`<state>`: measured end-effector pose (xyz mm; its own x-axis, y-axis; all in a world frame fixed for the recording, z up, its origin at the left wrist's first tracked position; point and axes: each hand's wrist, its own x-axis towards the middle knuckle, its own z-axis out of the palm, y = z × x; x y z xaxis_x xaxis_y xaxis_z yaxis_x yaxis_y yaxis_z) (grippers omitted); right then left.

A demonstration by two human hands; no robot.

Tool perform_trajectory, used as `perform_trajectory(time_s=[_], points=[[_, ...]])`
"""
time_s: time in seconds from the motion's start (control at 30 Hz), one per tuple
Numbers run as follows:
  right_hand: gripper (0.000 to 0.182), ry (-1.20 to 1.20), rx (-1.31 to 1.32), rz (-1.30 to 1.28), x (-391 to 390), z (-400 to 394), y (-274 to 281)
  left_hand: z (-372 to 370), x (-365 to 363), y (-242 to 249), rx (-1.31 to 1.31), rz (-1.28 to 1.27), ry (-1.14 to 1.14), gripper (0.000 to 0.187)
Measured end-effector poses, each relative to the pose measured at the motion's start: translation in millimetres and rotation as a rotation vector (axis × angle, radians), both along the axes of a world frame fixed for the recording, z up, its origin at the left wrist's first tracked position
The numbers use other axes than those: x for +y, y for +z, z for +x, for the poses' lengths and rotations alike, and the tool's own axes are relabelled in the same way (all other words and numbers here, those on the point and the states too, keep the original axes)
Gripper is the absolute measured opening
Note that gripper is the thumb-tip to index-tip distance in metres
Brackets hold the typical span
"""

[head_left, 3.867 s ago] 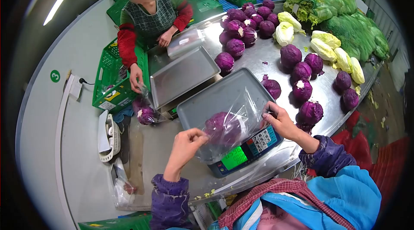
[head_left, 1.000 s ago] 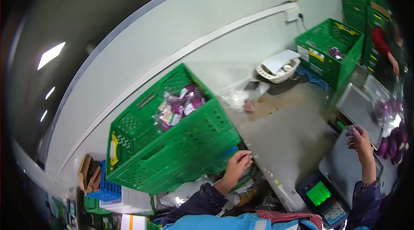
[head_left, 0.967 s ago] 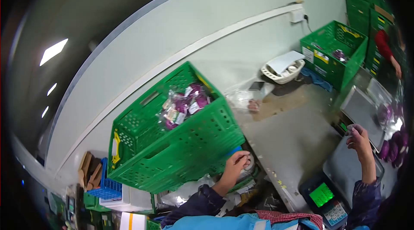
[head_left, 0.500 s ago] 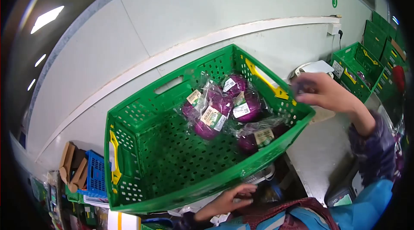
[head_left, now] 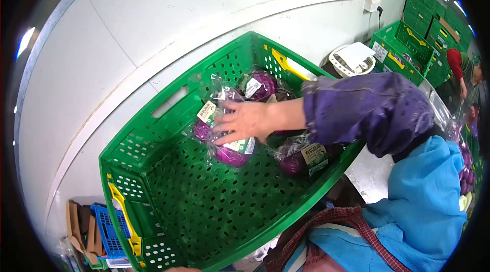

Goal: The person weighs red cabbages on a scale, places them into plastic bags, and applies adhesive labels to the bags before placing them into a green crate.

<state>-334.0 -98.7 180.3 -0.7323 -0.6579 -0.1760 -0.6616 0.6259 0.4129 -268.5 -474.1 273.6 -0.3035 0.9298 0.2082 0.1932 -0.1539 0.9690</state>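
Observation:
Inside the green crate point(head_left: 204, 236), several plastic-wrapped red cabbages point(head_left: 232, 157) with paper labels sit toward the far right end. My right hand point(head_left: 247, 121) reaches over them, fingers spread, lying on or just above the middle ones; its palm hides part of the wrapping. Another wrapped cabbage point(head_left: 293, 164) is by the near right wall of the crate. Only a sliver of my left hand point(head_left: 182, 269) shows at the bottom edge, by the crate's near rim, with its fingers hidden.
A white basket point(head_left: 352, 60) stands beyond the crate's right end, near a second green crate point(head_left: 408, 47) holding a few items. Stacked green crates point(head_left: 418, 11) are behind. Another person point(head_left: 459, 75) is at far right. A blue basket point(head_left: 108, 228) and cardboard point(head_left: 76, 226) are lower left.
My right hand has moved left from beyond the crate's right end to over the cabbages. My left hand has moved left and mostly out of view. The camera view has shifted.

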Motion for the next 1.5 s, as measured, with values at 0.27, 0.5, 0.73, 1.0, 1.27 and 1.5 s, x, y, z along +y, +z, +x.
perform_trajectory(time_s=[0.27, 0.5, 0.73, 1.0, 1.27, 1.5], points=[[0.065, 0.177, 0.394, -0.199, 13, -9, -51, -2, 33, -4, -0.071, -0.187, 0.36, 0.049], [0.059, 0.181, 0.266, -0.201, 15, -9, -48, -13, 35, -12, 0.011, -0.252, 0.46, 0.044], [0.063, 0.046, 0.176, -0.334, 2, -5, -29, -20, 31, -16, -0.011, -0.359, 0.44, 0.042], [0.087, -0.044, 0.086, -0.474, 0, 1, -10, -105, 92, -14, 0.127, -0.788, 0.511, 0.062], [0.088, -0.689, -0.432, -0.322, 41, -6, 5, -135, 157, -140, -0.532, -0.873, 0.416, 0.087], [0.095, -0.719, -0.232, -0.404, 21, 14, -37, -115, 174, -155, -0.588, -0.619, 0.478, 0.071]])
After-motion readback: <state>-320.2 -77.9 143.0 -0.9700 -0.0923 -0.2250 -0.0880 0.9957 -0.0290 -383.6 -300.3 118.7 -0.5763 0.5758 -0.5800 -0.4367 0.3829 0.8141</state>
